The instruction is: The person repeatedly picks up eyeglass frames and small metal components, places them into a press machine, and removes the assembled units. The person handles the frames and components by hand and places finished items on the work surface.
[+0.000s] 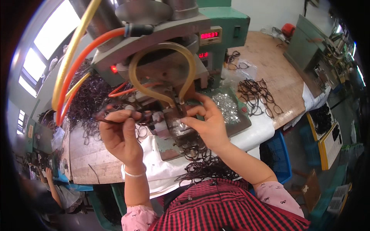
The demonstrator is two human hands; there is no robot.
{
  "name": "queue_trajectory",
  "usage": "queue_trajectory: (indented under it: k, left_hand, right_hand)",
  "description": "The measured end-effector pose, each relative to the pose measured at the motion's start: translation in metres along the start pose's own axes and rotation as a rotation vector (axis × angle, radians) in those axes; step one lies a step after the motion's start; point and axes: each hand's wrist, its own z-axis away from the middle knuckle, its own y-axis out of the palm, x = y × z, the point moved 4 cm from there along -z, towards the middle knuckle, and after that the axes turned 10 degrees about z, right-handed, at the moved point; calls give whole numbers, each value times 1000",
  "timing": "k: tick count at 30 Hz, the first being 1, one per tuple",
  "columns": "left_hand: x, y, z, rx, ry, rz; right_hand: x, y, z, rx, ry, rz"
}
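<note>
My left hand (pixel 122 140) pinches a dark eyeglass frame (pixel 111 115) between thumb and fingers, left of the machine's metal fixture (pixel 175 129). Part of that frame is blurred, and its far end reaches toward the fixture. At the fixture's right side, my right hand (pixel 212 125) has thumb and forefinger closed together beside a bright metal spot. Whatever lies between those fingertips is too small to make out. Above both hands stands a green press machine (pixel 224 21), and its looped yellow tube (pixel 133 71) comes down to the fixture.
Small shiny metal pieces (pixel 227 109) lie right of the fixture. Dark eyeglass frames are heaped at left (pixel 86 98), at right (pixel 258 92) and before my apron (pixel 210 169). A blue crate (pixel 283 156) stands below the table's right edge. Another person's arm (pixel 52 184) shows lower left.
</note>
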Motion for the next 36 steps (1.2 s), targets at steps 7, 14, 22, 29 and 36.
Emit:
queue_trajectory:
  k: [7,14,22,29,36]
  left_hand:
    - [-11,26,32,412,47,-95]
    - [4,61,65,740,547,-335]
    - [10,53,66,717,559,-299]
    - [-19,25,89,632,276,-486]
    - [19,-145,14,-51,-263,-752]
  right_hand:
    - [4,-34,16,27,-276,508]
    - [-64,-116,-5,-302,-335,1321]
    - [-71,-121,-14,-313,-313,1056]
    - [-68,-129,2,-407,-110,799]
    - [-53,-100,-5,-199,-101,768]
